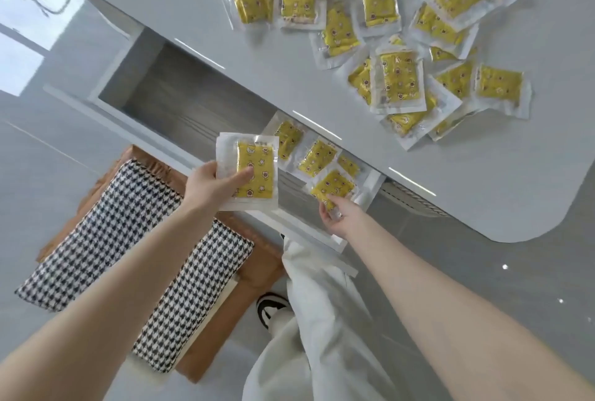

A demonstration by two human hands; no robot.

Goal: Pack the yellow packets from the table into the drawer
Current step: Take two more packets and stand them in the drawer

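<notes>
Several yellow packets in clear wrappers (399,78) lie scattered over the white table (483,181). Below the table edge a drawer (180,101) stands pulled out, with a grey bottom. At its right end lie a few yellow packets (317,155). My left hand (209,183) holds one yellow packet (256,172) above the drawer's front edge. My right hand (338,213) grips another yellow packet (333,188) at the drawer's right end, low among the packets lying there.
A brown chair (254,275) with a black-and-white houndstooth cushion (106,233) stands left of my legs, close to the drawer front (302,226). My white trousers and one shoe (270,307) show below. The floor is grey and glossy.
</notes>
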